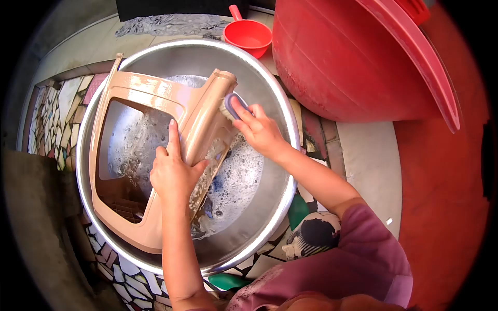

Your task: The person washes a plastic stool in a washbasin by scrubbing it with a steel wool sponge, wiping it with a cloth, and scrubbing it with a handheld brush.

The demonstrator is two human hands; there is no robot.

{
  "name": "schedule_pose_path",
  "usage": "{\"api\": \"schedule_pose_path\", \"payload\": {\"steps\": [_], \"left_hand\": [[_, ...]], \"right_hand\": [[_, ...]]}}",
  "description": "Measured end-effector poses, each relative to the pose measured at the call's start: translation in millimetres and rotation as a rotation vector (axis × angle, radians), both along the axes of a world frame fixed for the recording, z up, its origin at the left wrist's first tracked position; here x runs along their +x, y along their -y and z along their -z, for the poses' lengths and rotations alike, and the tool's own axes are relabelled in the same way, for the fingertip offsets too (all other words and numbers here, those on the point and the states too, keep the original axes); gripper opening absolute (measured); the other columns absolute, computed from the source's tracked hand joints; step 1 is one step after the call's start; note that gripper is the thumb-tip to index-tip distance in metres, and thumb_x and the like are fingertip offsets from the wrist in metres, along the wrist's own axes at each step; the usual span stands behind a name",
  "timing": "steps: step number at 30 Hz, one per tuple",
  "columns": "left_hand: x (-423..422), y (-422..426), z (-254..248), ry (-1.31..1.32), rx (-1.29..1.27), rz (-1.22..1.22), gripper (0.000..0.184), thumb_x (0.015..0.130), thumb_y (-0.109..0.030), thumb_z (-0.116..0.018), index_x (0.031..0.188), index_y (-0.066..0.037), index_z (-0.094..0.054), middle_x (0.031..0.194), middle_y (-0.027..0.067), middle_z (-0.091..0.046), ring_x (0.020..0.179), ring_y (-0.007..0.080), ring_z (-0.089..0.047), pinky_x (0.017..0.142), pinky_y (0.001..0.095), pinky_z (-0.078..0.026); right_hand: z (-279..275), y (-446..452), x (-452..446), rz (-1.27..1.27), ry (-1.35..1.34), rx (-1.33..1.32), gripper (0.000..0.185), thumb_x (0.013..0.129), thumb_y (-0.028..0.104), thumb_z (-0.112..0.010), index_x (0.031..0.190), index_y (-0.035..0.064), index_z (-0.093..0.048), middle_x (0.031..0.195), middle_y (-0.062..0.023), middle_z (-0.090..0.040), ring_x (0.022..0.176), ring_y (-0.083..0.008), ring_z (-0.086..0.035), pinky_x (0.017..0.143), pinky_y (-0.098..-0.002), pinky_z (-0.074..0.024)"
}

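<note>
A beige plastic frame (140,83), like part of a chair or stool, leans in a large round metal basin (259,212). Soapy water (238,176) with foam and bubbles lies in the basin. My left hand (175,173) rests on the frame's middle bar, its index finger stretched out and thumb apart. Closed round a purple brush (230,107), my right hand (258,130) holds the pale bristles against the right side of the frame's thick edge. The frame's lower part is partly under the water.
Behind the basin are a red dipper (248,35) and a crumpled grey sheet (171,24). A big red tub (342,67) stands tilted at the upper right. Mosaic stone floor (127,282) surrounds the basin. A green shoe (228,281) shows below the basin.
</note>
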State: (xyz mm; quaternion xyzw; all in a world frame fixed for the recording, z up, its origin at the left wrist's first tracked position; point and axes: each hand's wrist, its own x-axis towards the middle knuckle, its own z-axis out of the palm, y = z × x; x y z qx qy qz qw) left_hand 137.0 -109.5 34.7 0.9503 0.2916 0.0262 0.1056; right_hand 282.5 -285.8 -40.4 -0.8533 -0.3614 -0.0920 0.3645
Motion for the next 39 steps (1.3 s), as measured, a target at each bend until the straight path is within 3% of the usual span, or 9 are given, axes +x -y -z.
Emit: {"api": "schedule_pose_path", "payload": {"steps": [6, 8, 11, 17, 19, 25, 28, 33, 39], "left_hand": [[10, -9, 9, 0.038, 0.049, 0.001, 0.114, 0.057, -0.039, -0.089, 0.153, -0.029, -0.028, 0.094, 0.0133, -0.059, 0.081, 0.0340, -0.066, 0.069, 0.0448, -0.054], [7, -7, 9, 0.065, 0.012, -0.004, 0.116, 0.054, -0.039, -0.090, 0.152, -0.029, -0.029, 0.093, 0.0124, -0.060, 0.082, 0.0341, -0.066, 0.069, 0.0451, -0.054], [7, -7, 13, 0.085, 0.048, 0.004, 0.116, 0.053, -0.039, -0.091, 0.152, -0.029, -0.030, 0.093, 0.0128, -0.060, 0.082, 0.0341, -0.066, 0.068, 0.0452, -0.053], [12, -7, 9, 0.074, 0.038, -0.014, 0.115, 0.053, -0.040, -0.091, 0.151, -0.029, -0.032, 0.093, 0.0128, -0.060, 0.083, 0.0346, -0.065, 0.068, 0.0458, -0.053], [8, -1, 14, 0.060, 0.031, -0.005, 0.112, 0.055, -0.039, -0.090, 0.151, -0.028, -0.033, 0.093, 0.0132, -0.060, 0.083, 0.0351, -0.065, 0.068, 0.0460, -0.053], [7, -1, 17, 0.065, 0.059, -0.021, 0.117, 0.051, -0.041, -0.091, 0.152, -0.029, -0.031, 0.093, 0.0128, -0.059, 0.080, 0.0344, -0.065, 0.067, 0.0450, -0.054], [1, 4, 18, 0.105, 0.043, 0.016, 0.116, 0.053, -0.039, -0.091, 0.152, -0.028, -0.032, 0.091, 0.0124, -0.059, 0.078, 0.0342, -0.065, 0.066, 0.0451, -0.053], [2, -1, 16, 0.095, 0.042, -0.003, 0.113, 0.054, -0.039, -0.091, 0.151, -0.027, -0.034, 0.092, 0.0124, -0.059, 0.078, 0.0338, -0.065, 0.066, 0.0457, -0.053], [-7, 18, 9, 0.044, -0.070, 0.003, 0.110, 0.058, -0.032, -0.090, 0.151, -0.029, -0.033, 0.098, 0.0149, -0.061, 0.084, 0.0361, -0.066, 0.074, 0.0465, -0.053]], "right_hand": [[2, -26, 35, 0.138, 0.117, 0.000, 0.054, 0.088, 0.033, -0.068, 0.138, 0.0409, -0.051, 0.093, -0.0134, -0.056, 0.069, -0.0359, -0.063, 0.060, -0.0458, -0.0519], [5, -24, 14, 0.098, -0.045, 0.075, 0.055, 0.087, 0.034, -0.069, 0.138, 0.0417, -0.050, 0.093, -0.0118, -0.056, 0.069, -0.0332, -0.063, 0.058, -0.0446, -0.0523], [17, -26, -12, -0.078, 0.084, 0.154, 0.055, 0.087, 0.035, -0.069, 0.139, 0.0417, -0.050, 0.092, -0.0114, -0.057, 0.067, -0.0312, -0.063, 0.056, -0.0423, -0.0525], [-12, -38, 28, 0.162, -0.029, 0.100, 0.053, 0.085, 0.036, -0.070, 0.135, 0.0426, -0.054, 0.085, -0.0080, -0.053, 0.068, -0.0296, -0.065, 0.055, -0.0399, -0.0546], [-10, -39, 1, -0.164, 0.111, 0.192, 0.050, 0.088, 0.038, -0.066, 0.136, 0.0412, -0.053, 0.085, -0.0085, -0.055, 0.067, -0.0308, -0.064, 0.054, -0.0413, -0.0536], [-28, -36, 25, 0.117, 0.013, 0.027, 0.051, 0.091, 0.036, -0.064, 0.138, 0.0474, -0.049, 0.088, -0.0110, -0.054, 0.064, -0.0298, -0.064, 0.053, -0.0400, -0.0532], [-34, -28, -11, -0.081, -0.006, -0.053, 0.048, 0.094, 0.039, -0.057, 0.139, 0.0480, -0.046, 0.090, -0.0139, -0.054, 0.062, -0.0327, -0.062, 0.055, -0.0440, -0.0528], [-63, -37, 57, -0.027, -0.047, -0.314, 0.049, 0.094, 0.039, -0.056, 0.141, 0.0473, -0.044, 0.095, -0.0172, -0.058, 0.063, -0.0338, -0.063, 0.054, -0.0436, -0.0529], [-61, -8, 25, -0.016, 0.161, -0.333, 0.049, 0.094, 0.040, -0.056, 0.142, 0.0440, -0.044, 0.088, -0.0180, -0.058, 0.058, -0.0340, -0.062, 0.053, -0.0446, -0.0525]]}}
